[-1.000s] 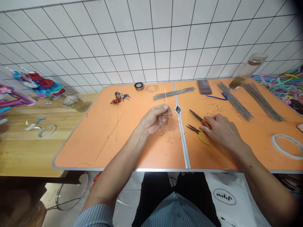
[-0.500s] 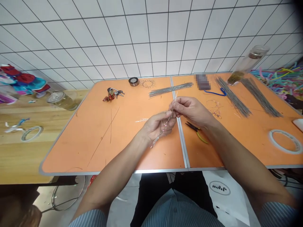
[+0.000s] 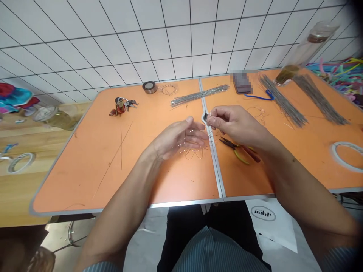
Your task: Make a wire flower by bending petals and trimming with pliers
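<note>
In the head view my right hand (image 3: 231, 121) is closed in a pinch on a thin wire, whose tip pokes up above the fingertips. Looped thin wire (image 3: 194, 154), bent into petal-like curves, spreads from beneath my left hand toward the right fingertips. My left hand (image 3: 184, 138) has its fingers stretched out and apart, right by these loops; whether it touches them I cannot tell. Black-jawed pliers (image 3: 230, 143) with a yellow handle lie below my right hand, beside a red handle (image 3: 251, 153).
Wire bundles lie at the back (image 3: 200, 95) and right (image 3: 283, 100). Keys (image 3: 123, 105), dark tape (image 3: 149, 87), a tilted-looking glass bottle (image 3: 306, 53) and a white tape ring (image 3: 347, 156) sit on the orange table (image 3: 70, 162). A metal seam (image 3: 217, 173) crosses it.
My left hand has opened from its grip on the bunched wires. The wire loops now show spread out below it. The view has shifted slightly, and the red handle has come into sight.
</note>
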Available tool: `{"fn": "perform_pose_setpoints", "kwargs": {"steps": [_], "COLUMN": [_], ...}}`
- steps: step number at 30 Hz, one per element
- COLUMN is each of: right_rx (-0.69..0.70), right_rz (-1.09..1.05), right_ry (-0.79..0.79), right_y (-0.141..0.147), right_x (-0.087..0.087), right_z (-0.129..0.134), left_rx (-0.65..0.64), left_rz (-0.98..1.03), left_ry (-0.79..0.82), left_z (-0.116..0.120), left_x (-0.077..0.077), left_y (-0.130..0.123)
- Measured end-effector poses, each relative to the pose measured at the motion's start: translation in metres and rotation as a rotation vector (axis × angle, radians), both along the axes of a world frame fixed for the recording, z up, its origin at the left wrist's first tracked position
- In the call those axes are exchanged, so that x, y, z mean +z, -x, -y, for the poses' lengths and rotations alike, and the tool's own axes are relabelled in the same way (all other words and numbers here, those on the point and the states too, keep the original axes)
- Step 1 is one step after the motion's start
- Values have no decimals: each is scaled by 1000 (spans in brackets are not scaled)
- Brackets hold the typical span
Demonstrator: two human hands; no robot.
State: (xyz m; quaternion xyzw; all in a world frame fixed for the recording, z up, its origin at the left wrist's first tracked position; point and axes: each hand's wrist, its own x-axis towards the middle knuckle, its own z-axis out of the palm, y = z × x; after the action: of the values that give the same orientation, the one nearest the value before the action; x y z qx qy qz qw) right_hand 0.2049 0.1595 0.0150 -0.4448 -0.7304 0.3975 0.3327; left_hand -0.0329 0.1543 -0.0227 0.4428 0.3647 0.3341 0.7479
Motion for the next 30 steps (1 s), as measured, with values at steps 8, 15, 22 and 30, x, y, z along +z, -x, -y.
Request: {"fn": "perform_pose_setpoints", "kwargs": {"steps": [8, 15, 22, 30], "right_rx": [-36, -119, -81, -84], "right_rz": [94, -72, -190, -221], "right_ry": [-128, -24, 79, 107], "right_y": [8, 11, 6, 7], "right_x": [-2, 5, 3, 0], "right_z": [9, 13, 9, 9], "left_rx": [64, 85, 61, 25], "left_rz": [-136, -130, -124, -140], "left_ry": [-274, -293, -287, -275], "left_z": [15, 13, 12, 13], "left_x": [1, 0, -4, -4], "left_y": [-7, -7, -5, -6]}}
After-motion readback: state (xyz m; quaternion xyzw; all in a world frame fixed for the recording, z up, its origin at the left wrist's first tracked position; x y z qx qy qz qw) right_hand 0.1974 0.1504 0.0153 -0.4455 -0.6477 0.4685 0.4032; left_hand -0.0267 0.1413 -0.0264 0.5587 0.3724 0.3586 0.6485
